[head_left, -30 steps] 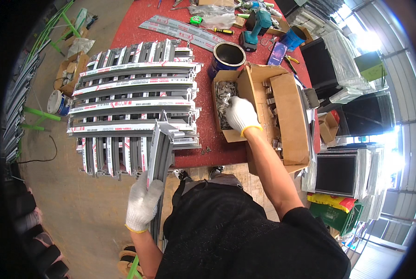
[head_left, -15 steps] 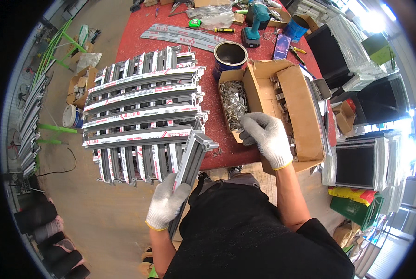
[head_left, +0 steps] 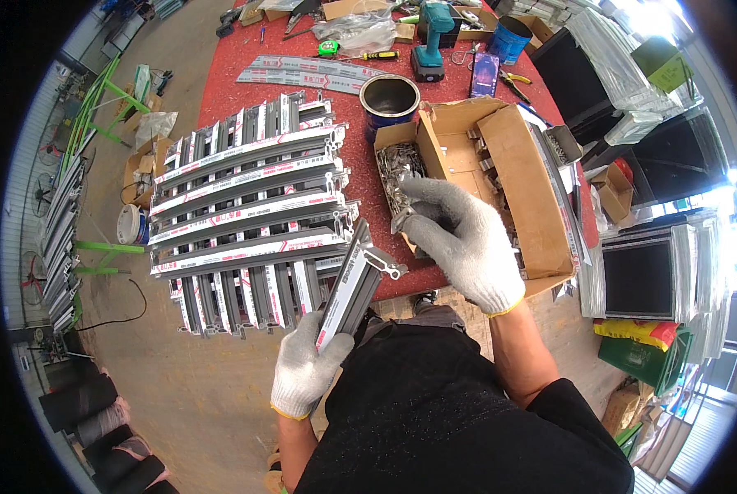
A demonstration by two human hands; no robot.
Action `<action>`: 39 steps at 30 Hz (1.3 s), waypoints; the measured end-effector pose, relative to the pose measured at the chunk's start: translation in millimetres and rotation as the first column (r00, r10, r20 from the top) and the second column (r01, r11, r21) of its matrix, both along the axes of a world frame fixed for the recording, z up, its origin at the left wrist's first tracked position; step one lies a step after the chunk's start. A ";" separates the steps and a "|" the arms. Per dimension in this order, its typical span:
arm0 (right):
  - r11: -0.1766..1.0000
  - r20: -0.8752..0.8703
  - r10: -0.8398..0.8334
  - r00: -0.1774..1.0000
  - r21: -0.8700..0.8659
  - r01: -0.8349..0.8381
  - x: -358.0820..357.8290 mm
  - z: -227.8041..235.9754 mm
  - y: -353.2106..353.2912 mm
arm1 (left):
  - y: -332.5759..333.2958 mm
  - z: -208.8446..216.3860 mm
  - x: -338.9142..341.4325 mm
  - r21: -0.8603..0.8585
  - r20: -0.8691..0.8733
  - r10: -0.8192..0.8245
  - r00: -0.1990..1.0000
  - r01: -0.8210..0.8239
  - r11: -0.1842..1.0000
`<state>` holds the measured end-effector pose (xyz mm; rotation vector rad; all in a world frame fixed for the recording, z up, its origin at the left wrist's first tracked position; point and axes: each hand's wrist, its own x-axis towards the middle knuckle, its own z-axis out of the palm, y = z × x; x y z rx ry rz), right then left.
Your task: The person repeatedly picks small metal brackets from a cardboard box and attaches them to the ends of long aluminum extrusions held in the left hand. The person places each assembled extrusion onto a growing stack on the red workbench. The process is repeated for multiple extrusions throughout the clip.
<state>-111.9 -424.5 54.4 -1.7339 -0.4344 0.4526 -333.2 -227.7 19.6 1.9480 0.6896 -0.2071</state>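
My left hand (head_left: 304, 362), in a white knitted glove, is wrapped round a grey metal profile (head_left: 350, 288) with a white printed strip. The profile slants up and away, its hollow end beyond the table's near edge. My right hand (head_left: 467, 243), gloved as well, is held a little to the right of that end. Its thumb and fingertips pinch a small silvery metal piece (head_left: 400, 220). Behind those fingers stands a narrow cardboard box (head_left: 387, 177) heaped with small metal pieces (head_left: 401, 163); my hand covers part of it.
Profiles are stacked crosswise (head_left: 253, 214) on the red table (head_left: 220, 86). An open carton (head_left: 533, 198) stands right. Behind are a dark can (head_left: 389, 99), a cordless drill (head_left: 431, 45), a phone (head_left: 485, 76), pliers (head_left: 514, 85) and flat strips (head_left: 303, 74). Wrapped panels (head_left: 644, 276) lean at right.
My right hand has risen away from the box and come closer to the profile's end, with the metal piece now showing in its fingertips. My left hand has shifted slightly right with the profile.
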 end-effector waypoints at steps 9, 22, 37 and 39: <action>0.996 -0.181 -0.070 0.981 0.034 0.078 -11.1 -0.6 7.9 | -12.5 2.1 0.0 0.061 0.018 0.002 1.000 -0.003 0.998; 0.988 -0.160 -0.130 0.979 0.061 0.142 -21.1 -14.9 11.9 | -15.8 1.6 -3.8 0.060 0.032 0.032 0.999 -0.033 0.998; 0.998 0.010 0.011 1.000 -0.070 -0.010 -20.0 -9.4 8.4 | -15.9 13.1 -5.8 0.079 -0.019 0.019 1.000 -0.018 0.997; 0.995 -0.012 0.077 0.997 -0.068 -0.078 -18.6 -7.3 8.3 | -14.5 17.2 -7.4 0.079 -0.075 0.011 0.997 -0.005 0.997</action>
